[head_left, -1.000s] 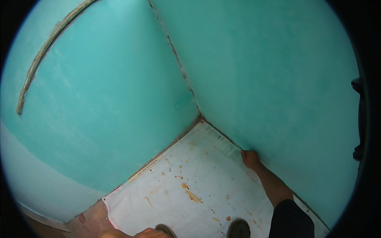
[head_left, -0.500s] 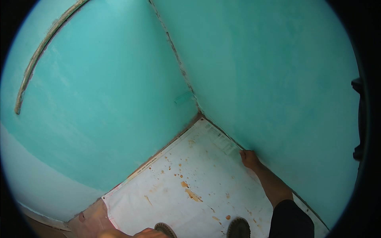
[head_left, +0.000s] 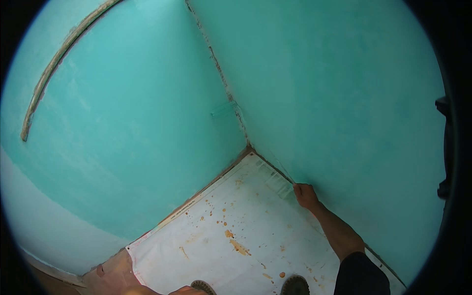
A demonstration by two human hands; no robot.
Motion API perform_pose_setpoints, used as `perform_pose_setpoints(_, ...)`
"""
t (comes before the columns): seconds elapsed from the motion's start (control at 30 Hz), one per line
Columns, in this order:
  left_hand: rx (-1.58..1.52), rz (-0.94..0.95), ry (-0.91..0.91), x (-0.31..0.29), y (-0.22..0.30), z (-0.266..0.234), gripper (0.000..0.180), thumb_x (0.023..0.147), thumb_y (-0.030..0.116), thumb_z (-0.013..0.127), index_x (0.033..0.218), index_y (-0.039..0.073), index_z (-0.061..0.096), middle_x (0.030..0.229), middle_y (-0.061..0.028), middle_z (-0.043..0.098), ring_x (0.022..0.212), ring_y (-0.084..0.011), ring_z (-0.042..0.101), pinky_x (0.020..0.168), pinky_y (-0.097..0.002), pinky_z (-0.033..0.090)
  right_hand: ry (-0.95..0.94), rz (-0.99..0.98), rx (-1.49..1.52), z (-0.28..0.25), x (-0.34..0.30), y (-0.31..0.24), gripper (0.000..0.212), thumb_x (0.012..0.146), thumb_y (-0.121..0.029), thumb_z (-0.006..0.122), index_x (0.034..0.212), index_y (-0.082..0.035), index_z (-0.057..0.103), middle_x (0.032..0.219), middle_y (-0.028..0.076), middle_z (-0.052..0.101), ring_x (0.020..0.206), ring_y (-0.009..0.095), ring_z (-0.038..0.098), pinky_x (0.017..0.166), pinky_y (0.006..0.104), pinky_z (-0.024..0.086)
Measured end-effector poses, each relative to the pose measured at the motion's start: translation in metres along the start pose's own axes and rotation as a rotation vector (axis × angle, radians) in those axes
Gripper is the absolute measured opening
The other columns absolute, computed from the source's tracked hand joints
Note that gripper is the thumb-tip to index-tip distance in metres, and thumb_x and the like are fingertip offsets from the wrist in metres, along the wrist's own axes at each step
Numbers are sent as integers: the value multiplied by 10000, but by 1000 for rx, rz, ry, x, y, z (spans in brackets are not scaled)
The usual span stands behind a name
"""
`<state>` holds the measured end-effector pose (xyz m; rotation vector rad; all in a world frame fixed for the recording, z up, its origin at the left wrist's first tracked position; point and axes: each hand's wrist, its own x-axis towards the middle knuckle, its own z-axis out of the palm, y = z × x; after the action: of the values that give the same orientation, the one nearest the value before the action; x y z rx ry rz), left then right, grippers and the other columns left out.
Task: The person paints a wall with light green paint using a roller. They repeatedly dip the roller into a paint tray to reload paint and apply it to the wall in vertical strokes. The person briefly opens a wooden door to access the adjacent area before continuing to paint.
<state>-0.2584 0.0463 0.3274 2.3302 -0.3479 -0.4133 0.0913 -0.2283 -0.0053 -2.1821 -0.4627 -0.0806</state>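
Observation:
My right hand is closed around the handle of a paint roller, low against the right-hand wall. A thin rod runs from it up toward the corner. The roller's teal-coated sleeve lies at the left wall, its right end reaching the corner seam. Both walls are coated in wet-looking turquoise, but the seam still shows dark, bare patches. My left hand is low at the bottom edge, mostly cut off, so its fingers do not show clearly.
A white sheet with brown splatters covers the floor, with my shoes on it. Beyond its left edge shows reddish-brown floor. A pale unpainted band runs low on the left wall; a wooden strip curves above.
The roller sleeve has moved slightly up and left along the corner. My right hand has shifted a little left and up with its handle. My left hand has dropped slightly at the lower edge.

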Motion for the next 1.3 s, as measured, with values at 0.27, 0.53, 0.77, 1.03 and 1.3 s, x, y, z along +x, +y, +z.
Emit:
perform_pose_setpoints(0.27,1,-7,-17,1,3,-1,232,856,172,693,1011,26,601,852,-138,604,809,-327,565,749,-394,454,5,47,77,10,17,-19,471,1028,-342,441,775,27,587,704,263,597,693,479,575,644,499,459)
perform_pose_setpoints(0.53,-4,-23,-5,-5,2,-2,227,853,172,694,998,26,600,839,-144,603,796,-336,565,743,-397,453,-103,61,12,26,-32,7,520,1038,-363,414,740,34,571,677,269,576,653,457,569,632,505,439)
perform_pose_setpoints(0.77,-25,-2,12,-7,1,-1,227,845,168,696,989,21,599,827,-146,597,782,-342,563,732,-403,451,19,-29,96,15,25,-31,510,1033,-340,433,707,36,546,613,237,549,564,437,517,591,490,426)
perform_pose_setpoints(1.03,-2,-6,-3,-4,2,-2,212,859,173,685,986,28,598,821,-141,594,765,-325,564,737,-390,448,-1,60,36,6,33,-33,474,1026,-329,446,767,39,596,700,271,597,691,472,600,648,512,455)
perform_pose_setpoints(1.3,-13,-1,-7,-4,1,1,200,864,166,681,983,30,595,813,-132,590,764,-307,571,748,-380,448,10,-39,-45,-5,10,-10,456,1027,-330,446,791,27,603,722,270,597,731,498,575,660,521,458)
